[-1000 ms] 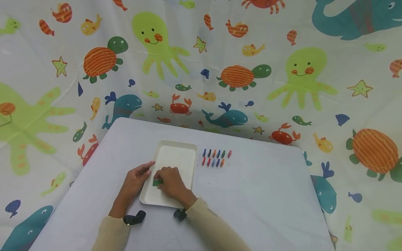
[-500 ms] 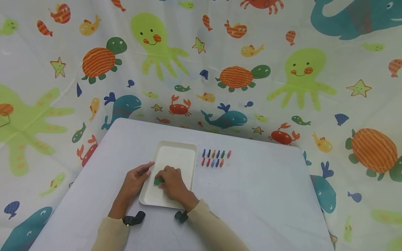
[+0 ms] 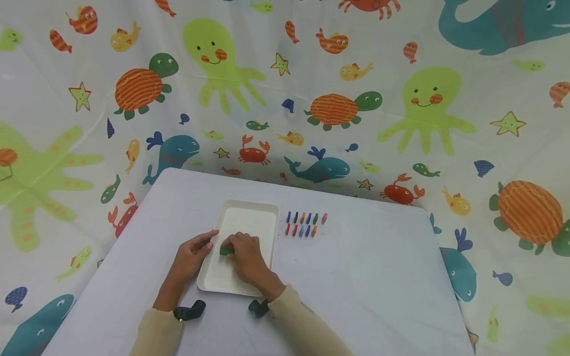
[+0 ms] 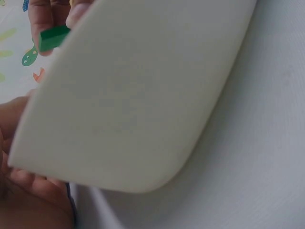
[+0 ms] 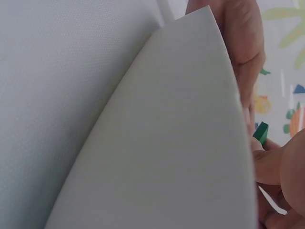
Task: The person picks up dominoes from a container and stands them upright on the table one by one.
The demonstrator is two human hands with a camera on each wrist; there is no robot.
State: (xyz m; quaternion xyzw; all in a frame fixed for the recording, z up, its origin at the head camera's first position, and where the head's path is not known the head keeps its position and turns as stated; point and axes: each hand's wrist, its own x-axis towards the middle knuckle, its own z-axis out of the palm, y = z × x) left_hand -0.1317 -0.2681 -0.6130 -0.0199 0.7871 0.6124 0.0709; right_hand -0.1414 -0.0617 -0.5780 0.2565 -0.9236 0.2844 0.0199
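Observation:
A shallow white tray (image 3: 249, 217) lies on the table. Over its middle, my right hand (image 3: 248, 254) pinches a small green block (image 3: 226, 251) between thumb and fingers. In the left wrist view the green block (image 4: 54, 38) shows flat, angled faces past the tray's rim; part of it is covered by the fingers. My left hand (image 3: 192, 254) rests at the tray's left rim, fingers extended and fingertips right at the edge. The right wrist view catches the green block (image 5: 261, 132) beyond the tray wall (image 5: 167, 133), close to both hands.
Right of the tray, several short crayons (image 3: 302, 231) lie in two rows, in blue, black, orange, green, pink, red and purple. A white cloth covers the table (image 3: 369, 267). Behind it hangs a curtain (image 3: 267, 74) printed with sea animals.
My right hand has slid a little toward the tray's far end, with the green block still in its fingers. The left hand stays at the left rim.

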